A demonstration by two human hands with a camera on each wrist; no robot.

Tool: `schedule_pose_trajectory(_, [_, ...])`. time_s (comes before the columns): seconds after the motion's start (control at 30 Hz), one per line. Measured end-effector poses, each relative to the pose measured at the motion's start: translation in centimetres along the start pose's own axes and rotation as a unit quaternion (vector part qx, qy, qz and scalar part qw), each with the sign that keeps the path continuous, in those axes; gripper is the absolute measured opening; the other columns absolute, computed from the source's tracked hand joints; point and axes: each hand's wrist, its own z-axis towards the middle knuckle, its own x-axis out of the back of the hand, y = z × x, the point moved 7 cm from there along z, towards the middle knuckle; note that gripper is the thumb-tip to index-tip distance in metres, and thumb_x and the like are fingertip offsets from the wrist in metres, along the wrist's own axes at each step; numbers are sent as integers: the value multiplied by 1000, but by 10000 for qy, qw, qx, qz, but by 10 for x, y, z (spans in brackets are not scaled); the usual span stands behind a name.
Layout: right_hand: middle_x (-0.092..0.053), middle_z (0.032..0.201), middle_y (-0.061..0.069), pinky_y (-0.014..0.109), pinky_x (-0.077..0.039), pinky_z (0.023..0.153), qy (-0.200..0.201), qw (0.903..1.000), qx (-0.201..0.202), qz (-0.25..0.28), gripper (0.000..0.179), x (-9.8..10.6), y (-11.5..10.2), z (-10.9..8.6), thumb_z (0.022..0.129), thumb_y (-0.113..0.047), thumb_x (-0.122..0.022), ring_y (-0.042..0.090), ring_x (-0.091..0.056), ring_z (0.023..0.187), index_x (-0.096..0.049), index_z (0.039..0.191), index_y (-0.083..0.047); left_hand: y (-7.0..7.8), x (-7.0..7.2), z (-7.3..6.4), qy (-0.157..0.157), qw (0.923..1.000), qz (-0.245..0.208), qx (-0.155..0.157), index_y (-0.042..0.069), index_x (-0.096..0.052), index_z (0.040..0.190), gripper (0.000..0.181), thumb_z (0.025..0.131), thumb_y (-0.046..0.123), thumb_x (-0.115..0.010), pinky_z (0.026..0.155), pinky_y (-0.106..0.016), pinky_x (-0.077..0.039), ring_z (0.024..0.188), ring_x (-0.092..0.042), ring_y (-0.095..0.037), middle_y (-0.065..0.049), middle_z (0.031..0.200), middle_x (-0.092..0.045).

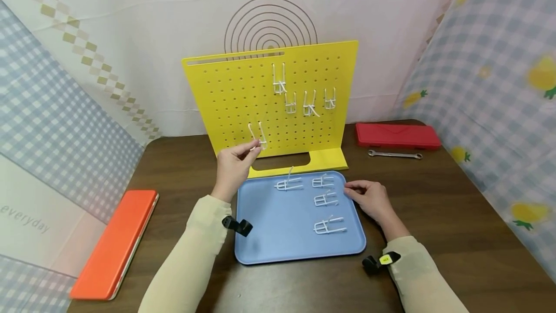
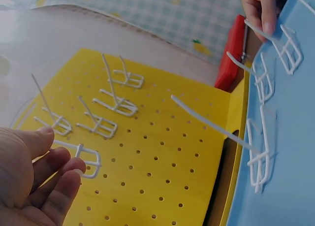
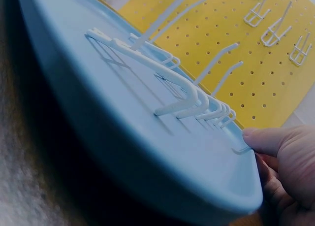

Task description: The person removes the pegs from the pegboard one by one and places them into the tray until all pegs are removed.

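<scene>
My left hand pinches a white wire pegboard hook between thumb and fingertips. This hook is up against the lower part of the yellow pegboard; whether its ends sit in the holes I cannot tell. In the left wrist view, the hook's looped end sticks out past the fingers. My right hand grips the right rim of the blue tray, its thumb on top and its fingers curled at the outer side. Several white hooks lie in the tray, mostly toward its right side.
Several more hooks hang on the board's upper right half. A red case and a wrench lie on the right of the brown table. On the left lies an orange case. Patterned cloth surrounds the table.
</scene>
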Motion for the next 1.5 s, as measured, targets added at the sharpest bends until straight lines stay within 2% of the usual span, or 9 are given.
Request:
schedule_pose_trajectory(0.13, [-70, 103, 4, 33, -51, 74, 5, 10000, 4, 21, 29, 0, 1, -1, 87, -36, -72, 21, -59, 87, -74, 109, -17, 4, 2, -11, 209, 9998, -53, 45, 10, -72, 112, 25, 87, 15, -72, 64, -17, -51, 84, -65, -13, -5, 104, -72])
schedule_pose_trajectory(0.37, [-71, 102, 4, 33, -51, 72, 35, 10000, 32, 26, 27, 0, 0, 0, 87, -34, -73, 21, -59, 85, -74, 107, -17, 35, 12, -36, 585, 9973, -205, 385, -1, -70, 112, 26, 87, 7, -71, 72, -18, -53, 86, -66, -12, -13, 107, -71])
schedule_pose_trajectory(0.47, [-71, 101, 4, 33, -51, 72, 38, 10000, 33, -5, 27, 0, -1, -1, 87, -35, -72, 21, -59, 86, -74, 108, -17, 34, 14, -42, 630, 9966, -271, 457, -1, -70, 112, 26, 86, 6, -71, 74, -20, -54, 87, -67, -13, -13, 106, -71])
schedule_pose_trajectory(0.63, [-71, 102, 4, 33, -50, 73, 35, 10000, 13, -29, 28, -1, 0, -1, 87, -36, -72, 21, -59, 86, -74, 108, -17, 12, 13, -43, 691, 9960, -377, 429, 4, -72, 110, 25, 85, 6, -73, 72, -21, -55, 86, -67, -16, -10, 105, -71])
schedule_pose_trajectory(0.73, [-71, 102, 4, 33, -51, 73, 52, 10000, 8, -16, 29, 0, 1, 0, 87, -36, -72, 21, -59, 86, -74, 108, -17, 6, 12, -45, 668, 9969, -324, 266, 7, -73, 109, 25, 84, 9, -74, 71, -20, -54, 86, -67, -17, -7, 104, -72])
schedule_pose_trajectory(0.93, [-71, 101, 4, 33, -50, 72, 63, 10000, 17, -35, 29, 0, 2, 1, 86, -37, -73, 21, -59, 86, -74, 107, -17, 20, 9, -47, 507, 9976, 200, -429, 9, -76, 104, 20, 85, 11, -74, 68, -20, -54, 83, -67, -14, -3, 100, -73])
schedule_pose_trajectory(1.2, [-71, 102, 4, 33, -51, 72, 28, 10000, -8, -17, 29, 0, 1, 1, 86, -38, -72, 21, -59, 86, -74, 108, -18, 39, 2, -52, 232, 9806, 1327, -1420, 9, -77, 100, 16, 85, 11, -74, 55, -20, -45, 78, -61, -10, 1, 90, -69])
schedule_pose_trajectory(1.33, [-71, 102, 4, 33, -51, 72, 9, 10000, -32, -11, 28, -1, 1, 0, 87, -36, -72, 21, -59, 86, -74, 108, -17, 42, -3, -53, -16, 9749, 1519, -1625, 6, -77, 100, 16, 84, 8, -75, 52, -22, -42, 76, -61, -10, 0, 89, -70])
schedule_pose_trajectory(1.5, [-70, 103, 5, 32, -51, 73, -26, 10000, -75, 13, 29, -1, 1, 0, 87, -36, -72, 22, -59, 87, -74, 109, -17, 43, -6, -55, -218, 9733, 1632, -1600, 7, -76, 102, 18, 84, 7, -74, 54, -22, -45, 72, -60, -7, 0, 89, -71])
